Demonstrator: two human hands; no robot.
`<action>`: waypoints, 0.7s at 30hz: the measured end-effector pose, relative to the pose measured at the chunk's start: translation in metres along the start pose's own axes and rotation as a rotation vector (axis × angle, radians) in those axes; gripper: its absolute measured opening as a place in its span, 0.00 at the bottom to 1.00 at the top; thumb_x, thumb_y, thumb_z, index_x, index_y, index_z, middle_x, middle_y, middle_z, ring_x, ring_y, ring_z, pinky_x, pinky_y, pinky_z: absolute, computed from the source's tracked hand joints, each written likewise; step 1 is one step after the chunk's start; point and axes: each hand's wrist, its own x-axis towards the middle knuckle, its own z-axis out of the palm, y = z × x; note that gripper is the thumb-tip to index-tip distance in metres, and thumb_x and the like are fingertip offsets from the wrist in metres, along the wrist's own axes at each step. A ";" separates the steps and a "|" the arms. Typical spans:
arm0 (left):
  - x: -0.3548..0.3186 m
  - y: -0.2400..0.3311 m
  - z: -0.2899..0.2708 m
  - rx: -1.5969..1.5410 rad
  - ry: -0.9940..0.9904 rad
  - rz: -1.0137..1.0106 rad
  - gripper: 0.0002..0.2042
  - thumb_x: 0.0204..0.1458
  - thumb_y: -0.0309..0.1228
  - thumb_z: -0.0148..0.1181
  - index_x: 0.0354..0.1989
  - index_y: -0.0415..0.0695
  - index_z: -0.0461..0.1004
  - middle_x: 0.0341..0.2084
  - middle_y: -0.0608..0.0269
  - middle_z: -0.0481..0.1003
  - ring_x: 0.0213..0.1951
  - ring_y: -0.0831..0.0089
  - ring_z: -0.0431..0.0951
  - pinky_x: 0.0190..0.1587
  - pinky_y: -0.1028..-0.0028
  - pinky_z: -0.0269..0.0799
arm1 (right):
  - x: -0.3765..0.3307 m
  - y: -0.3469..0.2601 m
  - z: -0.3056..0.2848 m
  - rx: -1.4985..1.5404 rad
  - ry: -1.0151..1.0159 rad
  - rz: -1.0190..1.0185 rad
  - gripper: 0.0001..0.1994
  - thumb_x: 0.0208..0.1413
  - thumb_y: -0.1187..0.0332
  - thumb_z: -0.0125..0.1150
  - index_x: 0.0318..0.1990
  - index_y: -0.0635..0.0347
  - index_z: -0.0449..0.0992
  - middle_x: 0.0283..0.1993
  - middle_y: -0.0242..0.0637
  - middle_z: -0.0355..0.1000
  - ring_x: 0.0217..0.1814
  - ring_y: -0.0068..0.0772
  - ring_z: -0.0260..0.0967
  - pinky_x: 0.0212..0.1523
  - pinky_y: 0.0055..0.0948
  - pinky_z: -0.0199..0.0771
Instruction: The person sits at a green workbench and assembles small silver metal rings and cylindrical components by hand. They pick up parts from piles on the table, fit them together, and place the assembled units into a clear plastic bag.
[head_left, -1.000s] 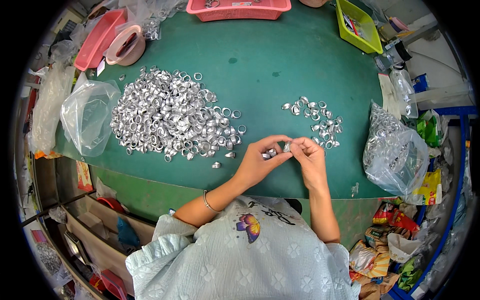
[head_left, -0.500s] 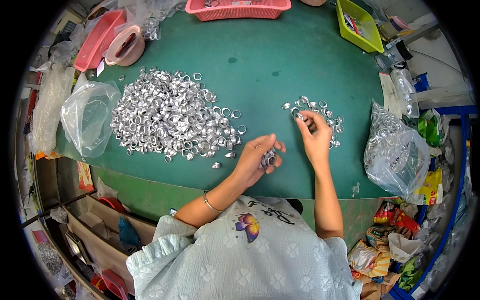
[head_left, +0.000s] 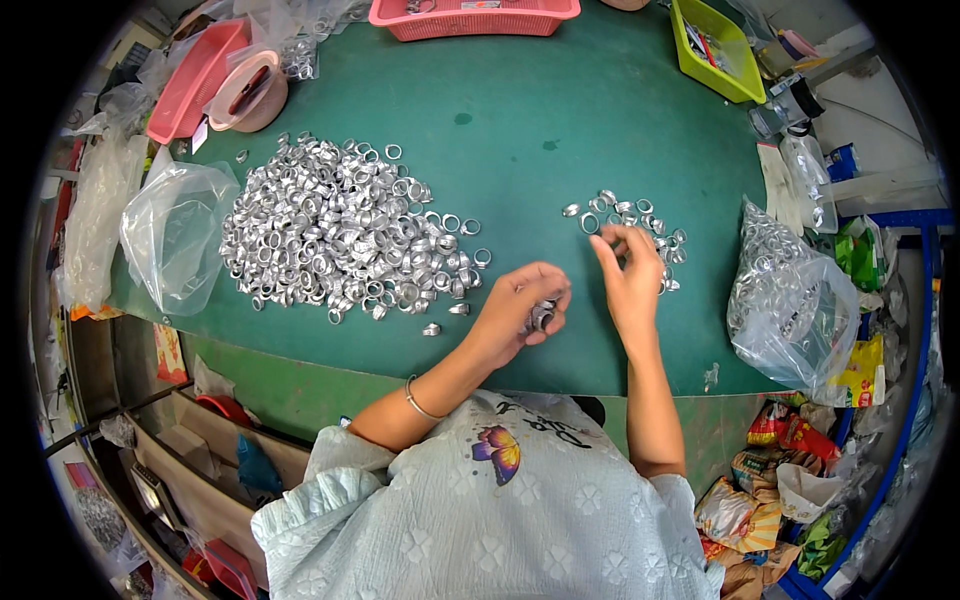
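Several silver metal rings (head_left: 541, 318) sit in my left hand (head_left: 512, 312), whose fingers curl around them just above the table's near side. My right hand (head_left: 632, 275) is at the near edge of a small group of rings (head_left: 627, 212), thumb and fingers apart, with nothing visible between them. One ring (head_left: 589, 223) lies on the table just beyond the right thumb. To the left of my left hand spreads a large heap of the same rings (head_left: 335, 230), a few of them loose along its edge.
A clear bag full of rings (head_left: 775, 290) lies at the table's right; an open clear bag (head_left: 178, 235) is left of the heap. Pink baskets (head_left: 475, 28) (head_left: 195, 85), a round pink basket (head_left: 262, 108) and a yellow-green basket (head_left: 715, 65) line the green table's (head_left: 480, 130) far side.
The ring that was between my right thumb and finger is let go and lies by the small group. The fingers of my left hand have curled further in.
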 end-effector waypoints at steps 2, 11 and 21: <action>0.001 -0.005 -0.004 -0.138 -0.041 -0.014 0.08 0.55 0.33 0.43 0.32 0.42 0.66 0.21 0.60 0.67 0.15 0.78 0.65 0.09 0.83 0.51 | 0.013 0.005 0.013 -0.258 0.089 -0.251 0.14 0.43 0.70 0.64 0.38 0.65 0.72 0.35 0.41 0.69 0.38 0.41 0.65 0.38 0.33 0.64; -0.002 -0.014 -0.002 0.039 0.123 0.041 0.10 0.55 0.35 0.50 0.31 0.40 0.70 0.25 0.62 0.70 0.17 0.80 0.67 0.12 0.84 0.55 | -0.006 -0.005 -0.006 0.684 -0.233 0.290 0.13 0.51 0.75 0.57 0.45 0.66 0.70 0.41 0.33 0.69 0.43 0.21 0.64 0.43 0.22 0.63; -0.013 -0.014 0.008 0.723 0.238 0.556 0.14 0.40 0.26 0.66 0.38 0.42 0.75 0.23 0.70 0.67 0.22 0.84 0.65 0.21 0.83 0.59 | -0.044 -0.026 -0.019 1.195 -0.325 0.348 0.15 0.51 0.80 0.55 0.47 0.70 0.66 0.48 0.40 0.67 0.50 0.27 0.64 0.49 0.24 0.64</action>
